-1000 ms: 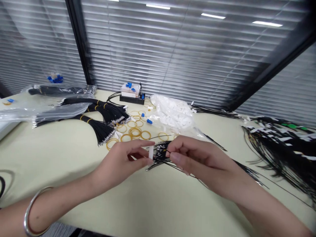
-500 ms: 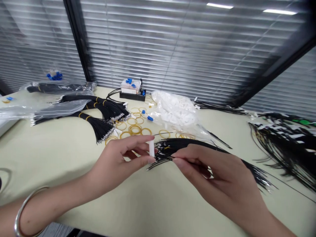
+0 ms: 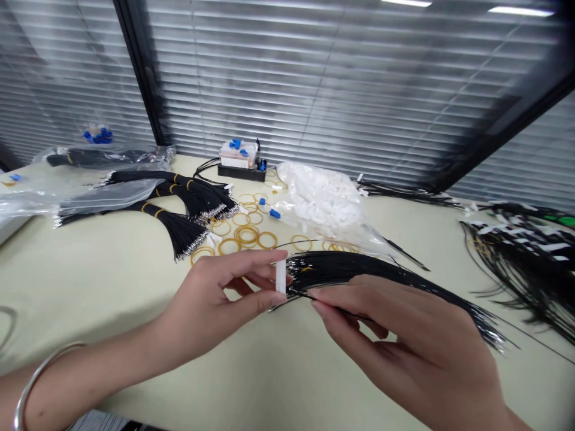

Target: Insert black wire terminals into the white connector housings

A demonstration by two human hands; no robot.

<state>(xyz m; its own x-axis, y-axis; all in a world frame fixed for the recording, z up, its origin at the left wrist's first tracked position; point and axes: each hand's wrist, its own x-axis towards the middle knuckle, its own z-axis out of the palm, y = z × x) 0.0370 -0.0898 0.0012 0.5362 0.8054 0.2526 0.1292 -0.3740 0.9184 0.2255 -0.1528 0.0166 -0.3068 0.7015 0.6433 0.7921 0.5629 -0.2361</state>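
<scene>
Between the thumb and forefinger of my left hand (image 3: pixel 233 284) stands a small white connector housing (image 3: pixel 281 276), held upright by its two ends. My right hand (image 3: pixel 404 341) pinches a thin black wire (image 3: pixel 302 293) between thumb and forefinger. The wire's tip points left and lies close to the housing's right side; I cannot tell whether it touches or has entered a hole. Behind both hands a loose bundle of black wires (image 3: pixel 350 263) with metal-tipped ends lies across the table, partly hidden by my right hand.
Yellow rubber bands (image 3: pixel 246 234) and blue clips (image 3: pixel 275 213) lie beyond my left hand. A clear bag of white parts (image 3: pixel 321 194) sits behind. Banded black wire bundles (image 3: pixel 179 230) are at left, a black tray (image 3: pixel 241 173) at back, labelled wires (image 3: pixel 530 263) at right.
My right hand has shifted slightly right and down, with the wire now showing between its fingertips and the housing. The white housing has turned a little, showing more of its slotted face.
</scene>
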